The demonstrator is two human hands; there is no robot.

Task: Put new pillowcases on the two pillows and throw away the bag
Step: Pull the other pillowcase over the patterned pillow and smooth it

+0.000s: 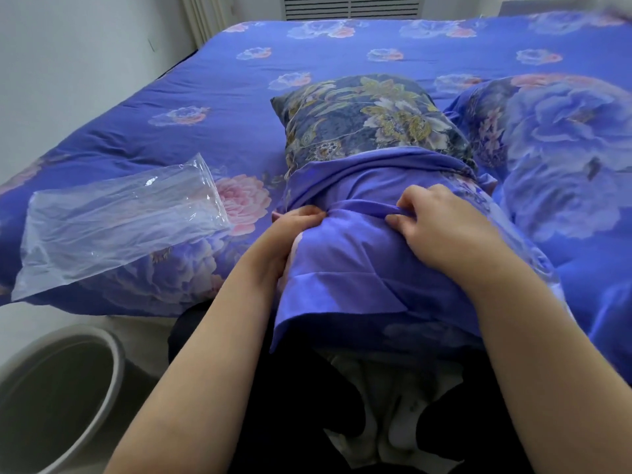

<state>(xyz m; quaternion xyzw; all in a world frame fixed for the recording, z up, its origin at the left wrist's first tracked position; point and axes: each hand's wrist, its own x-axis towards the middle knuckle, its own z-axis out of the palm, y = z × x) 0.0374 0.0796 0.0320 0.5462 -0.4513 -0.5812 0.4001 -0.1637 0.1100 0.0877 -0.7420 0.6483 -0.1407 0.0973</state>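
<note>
A pillow in a dark floral cover (369, 121) lies on the bed in front of me, its near half inside a new purple pillowcase (359, 261). My left hand (294, 230) grips a bunched fold of that pillowcase at its left side. My right hand (434, 220) pinches the same fold from the right. A second pillow (561, 145), covered in the purple floral pillowcase, lies to the right. The clear plastic bag (116, 224) lies flat on the bed to the left.
The bed carries a purple floral quilt (342, 53) reaching to the far wall. A grey round bin (102, 381) stands on the floor at lower left, beside the bed edge. A radiator grille is on the far wall.
</note>
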